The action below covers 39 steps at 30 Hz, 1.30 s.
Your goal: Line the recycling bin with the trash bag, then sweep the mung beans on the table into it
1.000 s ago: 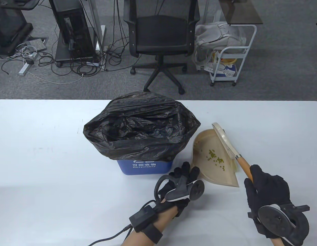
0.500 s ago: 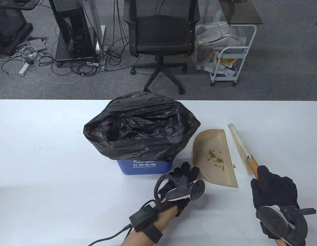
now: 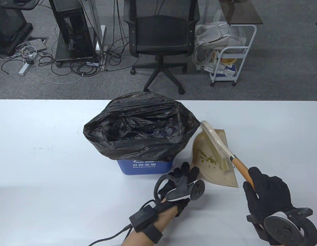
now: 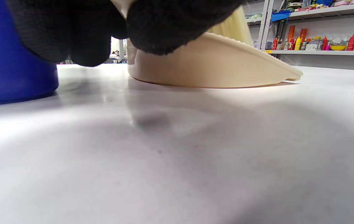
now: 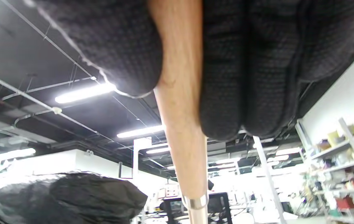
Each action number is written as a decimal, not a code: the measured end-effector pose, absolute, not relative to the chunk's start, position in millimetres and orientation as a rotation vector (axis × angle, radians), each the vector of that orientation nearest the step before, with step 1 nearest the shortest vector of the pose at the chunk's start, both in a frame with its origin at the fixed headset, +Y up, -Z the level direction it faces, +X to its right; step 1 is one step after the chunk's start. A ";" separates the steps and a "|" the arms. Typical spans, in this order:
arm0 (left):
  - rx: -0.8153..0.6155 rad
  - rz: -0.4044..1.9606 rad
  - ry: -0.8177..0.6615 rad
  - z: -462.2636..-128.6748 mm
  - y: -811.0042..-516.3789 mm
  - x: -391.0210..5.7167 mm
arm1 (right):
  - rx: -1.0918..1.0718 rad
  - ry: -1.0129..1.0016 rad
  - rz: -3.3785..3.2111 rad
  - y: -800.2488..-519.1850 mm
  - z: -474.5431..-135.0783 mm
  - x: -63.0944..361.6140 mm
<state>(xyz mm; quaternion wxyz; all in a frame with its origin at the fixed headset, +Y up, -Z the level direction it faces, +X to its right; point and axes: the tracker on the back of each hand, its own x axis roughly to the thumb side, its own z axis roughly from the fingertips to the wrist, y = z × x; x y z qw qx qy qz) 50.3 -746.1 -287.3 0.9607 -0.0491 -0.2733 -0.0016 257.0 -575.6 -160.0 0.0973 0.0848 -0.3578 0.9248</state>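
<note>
The brush is gripped by its wooden handle in the right hand, fingers curled round it, and its bristles are laid across the dustpan. The pan's near left corner is held down by the left hand; whether the fingers curl over its rim cannot be told. Beans are gathered inside the pan, left of the bristles. Just left of the pan the blue bin is seen on the table, lined with a black bag spilling over its rim.
</note>
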 end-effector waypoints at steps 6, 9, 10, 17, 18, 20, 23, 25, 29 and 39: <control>-0.104 -0.005 -0.551 -287.6 -745.6 50.1 | 0.139 -1.049 2.917 -589.5 -168.9 260.6; -0.104 -0.008 -0.550 -287.5 -745.5 50.2 | 0.145 -1.017 2.890 -598.0 -171.6 262.5; -0.106 -0.008 -0.550 -287.5 -745.5 50.2 | 0.142 -0.974 2.855 -598.5 -171.7 262.9; -0.104 -0.010 -0.551 -287.4 -745.5 50.2 | 0.255 -0.928 2.584 -584.3 -163.3 260.5; -0.104 -0.008 -0.550 -287.5 -745.5 50.1 | 0.270 -0.959 2.613 -581.4 -160.6 257.5; -0.104 -0.008 -0.550 -287.4 -745.6 49.9 | 0.293 -1.037 2.687 -579.1 -156.9 251.3; -0.105 -0.007 -0.549 -287.4 -745.7 49.9 | 0.282 -1.086 2.768 -578.9 -157.1 248.6; -0.105 -0.006 -0.546 -287.6 -745.7 49.2 | 0.278 -1.087 2.809 -580.6 -159.6 248.0; -0.109 0.006 -0.548 -288.0 -746.8 47.5 | 0.273 -1.015 2.844 -589.0 -163.1 245.8; -0.106 0.009 -0.547 -288.0 -747.3 46.8 | 0.332 -1.060 2.685 -579.5 -154.3 243.2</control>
